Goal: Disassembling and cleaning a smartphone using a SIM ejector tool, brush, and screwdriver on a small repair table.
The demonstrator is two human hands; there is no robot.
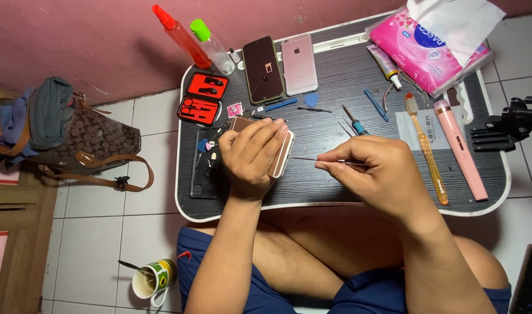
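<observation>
My left hand (pixel 253 156) covers and grips a rose-gold phone body (pixel 282 156) lying on the dark lap table (pixel 335 186). My right hand (pixel 377 168) pinches thin metal tweezers (pixel 303 158), whose tip points left at the phone's right edge. Behind my hands lie a dark phone screen (pixel 263 70) face up and a pink phone back (pixel 299 63).
An open red tool case (pixel 203 97), two spray bottles (pixel 190 36), blue pry tools (pixel 375 104), a screwdriver (pixel 354 122), a toothbrush (pixel 426 148), a pink pen-like tool (pixel 461 149) and a tissue pack (pixel 431 43) crowd the table. A bag (pixel 74 136) and a mug (pixel 154 280) sit on the floor at left.
</observation>
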